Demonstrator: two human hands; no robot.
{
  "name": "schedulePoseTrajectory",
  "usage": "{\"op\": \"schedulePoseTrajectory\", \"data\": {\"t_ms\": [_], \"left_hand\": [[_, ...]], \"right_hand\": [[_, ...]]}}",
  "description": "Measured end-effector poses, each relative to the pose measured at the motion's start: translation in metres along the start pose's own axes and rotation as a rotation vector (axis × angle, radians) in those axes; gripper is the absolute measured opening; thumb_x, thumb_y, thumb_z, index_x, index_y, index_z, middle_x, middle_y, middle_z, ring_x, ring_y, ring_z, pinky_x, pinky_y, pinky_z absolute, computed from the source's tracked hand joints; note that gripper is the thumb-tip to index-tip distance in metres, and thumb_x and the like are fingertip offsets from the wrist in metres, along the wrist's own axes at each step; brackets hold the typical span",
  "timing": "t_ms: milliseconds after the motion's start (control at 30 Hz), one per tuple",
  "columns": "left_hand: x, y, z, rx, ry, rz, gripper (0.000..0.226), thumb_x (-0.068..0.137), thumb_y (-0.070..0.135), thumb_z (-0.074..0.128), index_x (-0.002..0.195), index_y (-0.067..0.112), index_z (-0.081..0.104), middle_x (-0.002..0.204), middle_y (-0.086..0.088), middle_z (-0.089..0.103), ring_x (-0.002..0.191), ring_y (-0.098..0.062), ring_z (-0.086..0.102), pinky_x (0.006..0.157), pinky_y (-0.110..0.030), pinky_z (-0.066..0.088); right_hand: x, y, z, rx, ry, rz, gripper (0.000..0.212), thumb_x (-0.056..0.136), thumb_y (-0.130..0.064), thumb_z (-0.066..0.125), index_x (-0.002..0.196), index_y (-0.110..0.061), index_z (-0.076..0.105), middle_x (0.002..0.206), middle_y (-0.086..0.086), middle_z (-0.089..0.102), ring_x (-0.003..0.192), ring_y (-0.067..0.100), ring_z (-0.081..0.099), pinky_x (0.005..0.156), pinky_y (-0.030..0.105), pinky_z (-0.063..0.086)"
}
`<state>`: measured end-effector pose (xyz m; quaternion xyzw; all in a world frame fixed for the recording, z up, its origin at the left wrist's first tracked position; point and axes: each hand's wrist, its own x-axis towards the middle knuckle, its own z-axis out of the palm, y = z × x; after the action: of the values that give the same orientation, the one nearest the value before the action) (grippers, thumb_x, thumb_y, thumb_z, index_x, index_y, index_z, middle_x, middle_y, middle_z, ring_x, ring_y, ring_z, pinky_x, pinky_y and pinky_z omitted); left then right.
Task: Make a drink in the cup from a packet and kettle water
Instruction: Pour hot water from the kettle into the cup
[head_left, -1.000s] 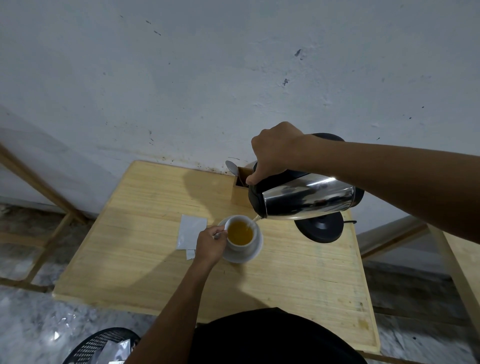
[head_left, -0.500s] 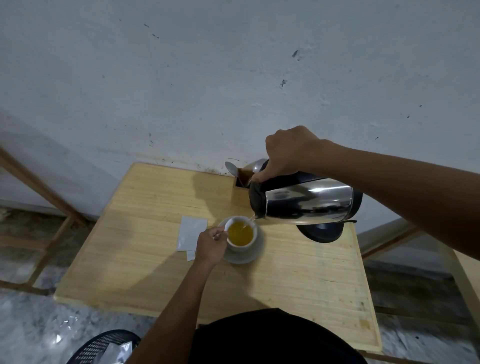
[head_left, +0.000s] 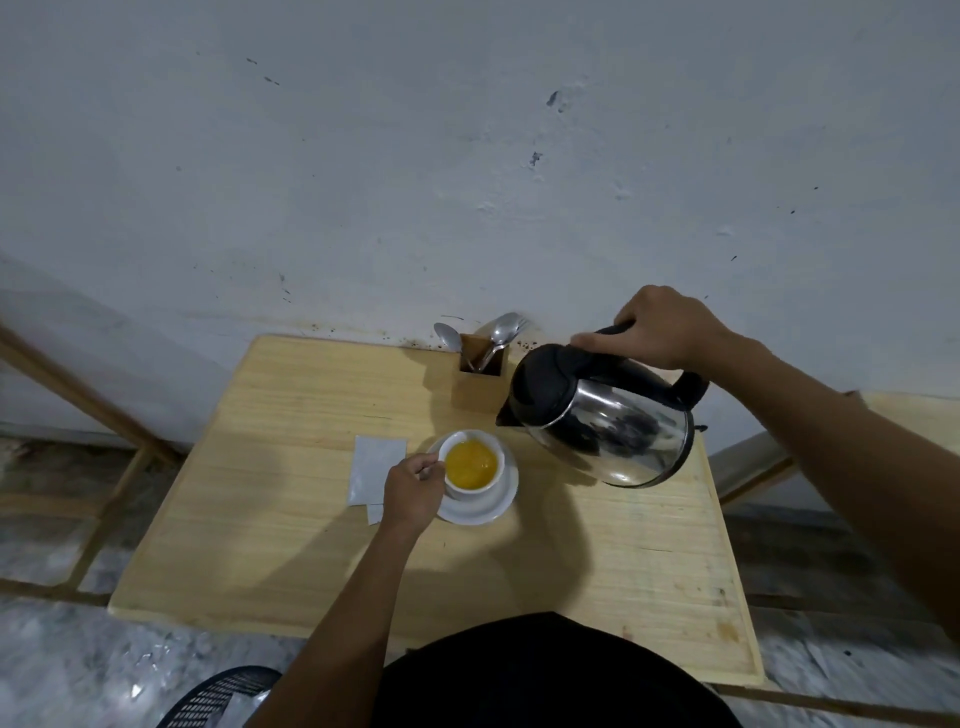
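A pale, scuffed wall (head_left: 467, 156) fills the upper half of the frame. Below it a light wooden surface (head_left: 291, 545) spreads across the lower middle, its far edge against the wall.

The kettle (head_left: 602, 421) – shiny steel with a black lid and handle – hangs in the air at centre right, tipped with its spout toward the left and down, near the cup but not over it. The right hand (head_left: 660, 327) is clenched around the black handle on top, its arm running off to the right edge of the frame.

At the middle of the frame a white saucer (head_left: 483, 512) lies on the surface, and the white cup (head_left: 472, 462) stands on it, filled with an orange-yellow drink. The left hand (head_left: 413, 488) sits just left of the cup, fingers pinched on its handle.

Behind the cup, near the wall, a small wooden holder (head_left: 480, 382) stands upright with spoons (head_left: 501, 332) sticking out of it.

Left of the saucer a grey packet (head_left: 371, 467) lies flat – partly under the left hand – with a small torn strip (head_left: 375, 513) just below it.
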<state>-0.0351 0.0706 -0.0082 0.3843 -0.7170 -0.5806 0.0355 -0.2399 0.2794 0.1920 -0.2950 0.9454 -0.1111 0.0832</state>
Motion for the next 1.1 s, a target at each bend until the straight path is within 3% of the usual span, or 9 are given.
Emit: {"op": "schedulePoseTrajectory", "data": {"t_ms": [100,233,333,467,633,767,967,1100], "left_hand": [[0.000,0.001,0.004,0.026,0.030,-0.017,0.018,0.089,0.018,0.055,0.101,0.013,0.068,0.103,-0.015,0.070,0.091,-0.036,0.066,0.086,-0.050,0.055],[-0.001,0.002,0.011,0.028,0.090,-0.027,0.011,0.088,0.018,0.055,0.088,0.021,0.065,0.096,-0.014,0.071,0.086,-0.036,0.066,0.081,-0.048,0.056],[-0.005,0.005,0.017,0.006,0.152,-0.027,0.016,0.089,0.014,0.053,0.094,0.011,0.068,0.098,-0.015,0.070,0.089,-0.029,0.063,0.076,-0.034,0.048],[-0.013,0.008,0.027,-0.011,0.245,-0.019,0.022,0.091,0.012,0.053,0.105,0.002,0.067,0.107,-0.016,0.069,0.100,-0.029,0.062,0.081,-0.028,0.042],[-0.017,0.012,0.035,-0.019,0.299,-0.029,0.024,0.092,0.011,0.052,0.109,0.001,0.066,0.111,-0.018,0.068,0.105,-0.033,0.061,0.085,-0.031,0.045],[-0.014,0.012,0.035,0.008,0.307,-0.055,0.024,0.092,0.012,0.051,0.107,0.003,0.067,0.111,-0.016,0.069,0.105,-0.032,0.062,0.090,-0.038,0.049],[-0.016,0.016,0.043,0.026,0.388,-0.093,0.027,0.092,0.012,0.048,0.106,0.004,0.069,0.112,-0.014,0.069,0.107,-0.030,0.060,0.091,-0.034,0.045],[-0.016,0.016,0.047,0.048,0.427,-0.095,0.028,0.092,0.013,0.047,0.105,0.002,0.069,0.112,-0.015,0.069,0.108,-0.031,0.060,0.091,-0.034,0.043]], "right_hand": [[-0.012,0.037,0.008,0.271,0.113,0.073,0.081,0.074,-0.073,0.062,0.052,0.005,0.052,0.047,0.009,0.037,0.047,0.021,0.038,0.054,0.032,0.030],[-0.030,0.077,0.018,0.628,0.292,0.164,0.066,0.083,-0.050,0.069,0.044,-0.001,0.052,0.039,0.005,0.037,0.045,0.022,0.039,0.054,0.033,0.034],[-0.036,0.098,0.028,0.801,0.419,0.246,0.061,0.086,-0.040,0.070,0.047,-0.002,0.045,0.038,-0.002,0.030,0.049,0.022,0.037,0.052,0.034,0.033],[-0.038,0.120,0.042,0.870,0.494,0.296,0.065,0.087,-0.039,0.066,0.050,0.010,0.045,0.034,-0.007,0.030,0.049,0.025,0.041,0.053,0.034,0.036],[-0.036,0.139,0.056,0.876,0.549,0.294,0.060,0.083,-0.043,0.063,0.043,-0.006,0.038,0.033,-0.008,0.026,0.047,0.023,0.034,0.054,0.039,0.033],[-0.035,0.153,0.064,0.882,0.561,0.317,0.057,0.086,-0.039,0.062,0.044,-0.005,0.043,0.033,-0.008,0.032,0.046,0.024,0.037,0.054,0.039,0.038],[-0.033,0.163,0.071,0.916,0.577,0.303,0.054,0.090,-0.028,0.060,0.041,-0.011,0.043,0.031,-0.009,0.035,0.046,0.022,0.038,0.054,0.038,0.037],[-0.031,0.177,0.073,0.894,0.562,0.291,0.053,0.087,-0.035,0.059,0.043,-0.008,0.048,0.032,-0.007,0.040,0.046,0.025,0.043,0.054,0.037,0.038]]}}
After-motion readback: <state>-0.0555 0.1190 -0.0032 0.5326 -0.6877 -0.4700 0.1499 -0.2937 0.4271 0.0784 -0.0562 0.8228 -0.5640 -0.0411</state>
